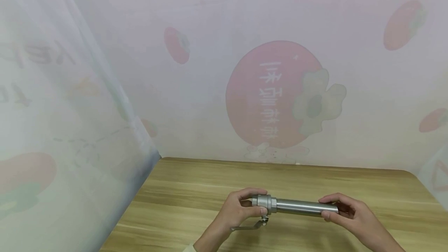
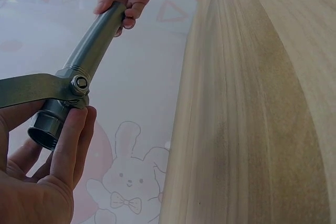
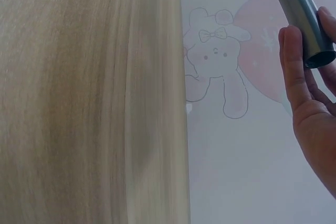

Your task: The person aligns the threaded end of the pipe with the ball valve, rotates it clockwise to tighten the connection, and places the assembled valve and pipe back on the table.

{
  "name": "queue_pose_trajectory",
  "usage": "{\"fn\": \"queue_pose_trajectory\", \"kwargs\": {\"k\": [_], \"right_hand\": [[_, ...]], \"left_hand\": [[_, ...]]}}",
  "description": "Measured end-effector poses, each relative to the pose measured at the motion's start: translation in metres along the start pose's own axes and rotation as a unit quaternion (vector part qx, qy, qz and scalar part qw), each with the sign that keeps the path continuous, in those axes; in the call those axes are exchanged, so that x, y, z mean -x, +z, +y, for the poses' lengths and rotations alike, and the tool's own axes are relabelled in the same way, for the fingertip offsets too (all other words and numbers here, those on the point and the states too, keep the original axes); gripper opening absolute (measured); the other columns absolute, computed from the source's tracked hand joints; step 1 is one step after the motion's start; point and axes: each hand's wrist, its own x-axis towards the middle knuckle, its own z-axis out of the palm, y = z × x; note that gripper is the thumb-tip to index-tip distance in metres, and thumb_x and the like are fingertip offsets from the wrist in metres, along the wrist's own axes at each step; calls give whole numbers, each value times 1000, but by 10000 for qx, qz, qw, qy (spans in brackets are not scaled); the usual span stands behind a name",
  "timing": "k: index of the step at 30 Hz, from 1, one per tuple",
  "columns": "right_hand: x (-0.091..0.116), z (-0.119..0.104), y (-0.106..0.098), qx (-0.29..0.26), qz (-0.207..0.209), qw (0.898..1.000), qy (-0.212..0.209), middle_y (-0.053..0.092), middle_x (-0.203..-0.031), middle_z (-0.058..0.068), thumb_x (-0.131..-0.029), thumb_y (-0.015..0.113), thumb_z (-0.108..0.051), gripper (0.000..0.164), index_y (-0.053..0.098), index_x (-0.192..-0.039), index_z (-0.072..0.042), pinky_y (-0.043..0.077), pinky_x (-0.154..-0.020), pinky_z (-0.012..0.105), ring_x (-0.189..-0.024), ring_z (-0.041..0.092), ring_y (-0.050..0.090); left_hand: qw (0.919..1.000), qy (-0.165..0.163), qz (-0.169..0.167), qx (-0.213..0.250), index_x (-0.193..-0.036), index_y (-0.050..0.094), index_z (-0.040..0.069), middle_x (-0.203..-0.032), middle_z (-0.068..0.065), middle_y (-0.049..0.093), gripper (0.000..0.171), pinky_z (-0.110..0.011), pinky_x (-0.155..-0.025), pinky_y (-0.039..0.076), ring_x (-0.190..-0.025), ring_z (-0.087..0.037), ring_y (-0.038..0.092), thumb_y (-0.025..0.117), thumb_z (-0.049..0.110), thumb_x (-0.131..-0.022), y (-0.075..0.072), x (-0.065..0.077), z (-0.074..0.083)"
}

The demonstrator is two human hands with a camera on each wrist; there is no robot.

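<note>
Left hand [image 1: 235,210] is pinching the valve [image 1: 264,202] between thumb and fingers, and I'm seeing both at the lower middle of the head frame. Below the valve, its lever [image 1: 249,228] is pointing toward the frame's left. Right hand [image 1: 358,217] is gripping the pipe [image 1: 301,207] at its right end, lower right of the frame. The pipe is meeting the valve and running nearly level over the table [image 1: 175,189]. Behind, a printed sheet [image 1: 196,119] is filling the upper frame.
</note>
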Motion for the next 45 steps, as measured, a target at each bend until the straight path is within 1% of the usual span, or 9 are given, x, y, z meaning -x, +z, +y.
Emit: {"fn": "queue_pose_trajectory", "kwargs": {"k": [6, 11, 18, 25, 29, 32, 38, 41, 45], "right_hand": [[-1, 0, -2, 95, -51, 9999, -107, 76, -113, -9, -106, 68, -5, 24, 71, -130, -2, 64, -77, 30, -91, 13, 76], [-1, -2, -2, 50, -78, 9998, -151, 76, -114, -9, -107, 67, -4, 23, 70, -129, 0, 65, -78, 32, -93, 16, 77], [-1, -3, -1, 244, 54, 9994, 229, 77, -106, -4, -108, 69, -11, 21, 71, -128, -5, 63, -78, 30, -89, 14, 75], [-2, -4, 0, 278, 46, 9994, 201, 77, -107, -2, -109, 68, -11, 21, 71, -128, -3, 64, -79, 30, -89, 15, 76], [-2, -8, 1, 292, 83, 9980, 551, 77, -105, 0, -108, 70, -17, 21, 72, -126, -5, 63, -80, 31, -88, 17, 75], [0, -11, 2, 207, 107, 9971, 729, 77, -106, 3, -108, 71, -19, 22, 72, -125, -7, 63, -81, 31, -88, 19, 76], [0, -11, 2, -106, 56, 9978, 650, 74, -113, 7, -109, 69, -17, 20, 69, -127, -7, 64, -83, 33, -93, 27, 78], [0, -9, 0, -205, -46, 9973, 707, 74, -116, 5, -107, 72, -16, 24, 68, -128, -6, 64, -83, 32, -95, 24, 77], [-1, -7, -2, -338, -301, 9962, 741, 72, -122, 5, -103, 76, -14, 34, 64, -134, -3, 64, -84, 32, -101, 16, 76]], "left_hand": [[10000, -23, 3, 7, -135, 75, 9, -128, -8, 76, 45, -33, -94, 59, -104, -21, 76, 87, 13, -92, 0, -1, 0], [10000, 58, -62, 27, -135, 76, 12, -128, -8, 76, 45, -33, -93, 60, -104, -22, 76, 88, 15, -92, 0, -2, -1], [10000, 55, -55, -22, -134, 77, 14, -127, -7, 77, 44, -33, -92, 60, -103, -22, 76, 89, 17, -91, 1, -2, -2], [10000, -15, 19, -48, -133, 77, 13, -126, -7, 77, 44, -33, -93, 59, -103, -21, 76, 89, 17, -92, 1, -1, -2], [9999, -109, 82, -47, -133, 77, 14, -126, -6, 76, 44, -35, -94, 60, -104, -21, 76, 89, 16, -91, 1, 0, -3], [9999, -139, 96, -12, -133, 77, 14, -127, -7, 76, 43, -35, -94, 60, -104, -22, 76, 89, 14, -91, 2, 0, -4], [9998, -150, 113, 17, -133, 77, 14, -127, -7, 76, 43, -34, -93, 60, -104, -22, 76, 89, 15, -91, 2, -1, -5], [9998, -157, 129, 0, -133, 78, 15, -127, -7, 76, 43, -33, -92, 59, -104, -22, 76, 89, 15, -91, 2, -1, -4], [9997, -143, 170, -25, -133, 77, 13, -126, -7, 76, 44, -33, -91, 59, -102, -21, 76, 89, 15, -91, 2, -1, -3]]}}
